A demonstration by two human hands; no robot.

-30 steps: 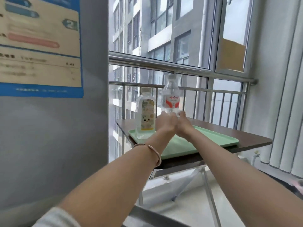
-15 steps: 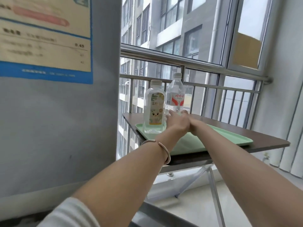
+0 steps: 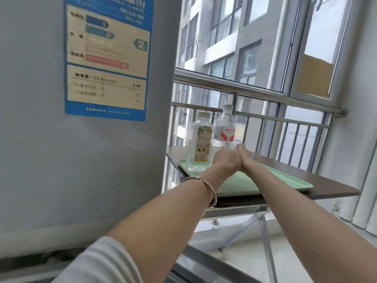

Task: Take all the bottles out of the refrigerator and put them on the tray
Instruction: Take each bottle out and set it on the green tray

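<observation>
Leftward, we see the grey refrigerator. At centre the yellow-label bottle stands on the green tray, the red-label bottle just behind. Our left hand and right hand meet there; we cannot tell their grip. Brown table and railing run right.

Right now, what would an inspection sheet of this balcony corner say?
Surface: brown folding table with a green tray on it.
Job's things: yellow-label bottle upright on the tray's left end; red-label bottle upright behind it, base hidden.
Clutter: nothing seen.
Hands: left hand and right hand side by side at the red-label bottle's base; whether the fingers hold it is unclear.
Cables: nothing seen.
Surroundings: grey refrigerator on the left, metal railing, windows beyond.
</observation>
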